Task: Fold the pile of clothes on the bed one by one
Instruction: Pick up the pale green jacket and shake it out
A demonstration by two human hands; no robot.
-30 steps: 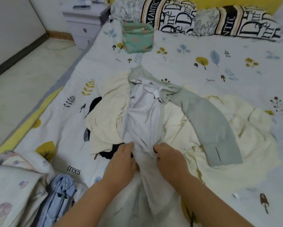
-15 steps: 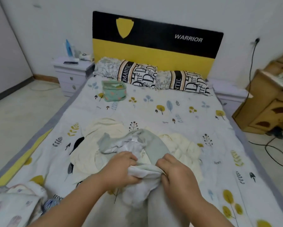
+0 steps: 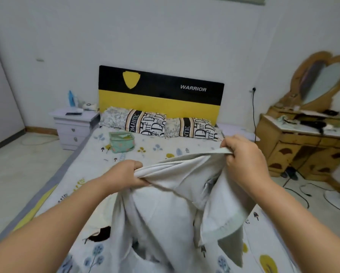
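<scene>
1. At nine o'clock, a nightstand [image 3: 74,123] stood beside the bed [image 3: 159,148], which ran up the middle toward twelve.
2. A small green bag [image 3: 122,141] sat on the sheet at about eleven o'clock, below the pillows [image 3: 161,126].
3. The left hand [image 3: 123,175], left of centre, was clenched around a bunched edge of a grey garment [image 3: 171,209].
4. The garment hung from both hands down to six o'clock, lifted over the bed and not yet folded.
5. A dark item [image 3: 100,234] peeked out beneath it at seven o'clock; the rest of the pile was hidden.
6. The right hand [image 3: 242,154], at two o'clock and higher, pinched the garment's opposite edge.
7. A dresser [image 3: 303,146] stood at three o'clock.
8. Judgement: the task looked early, with this piece only being spread and no folded stack in view.
</scene>
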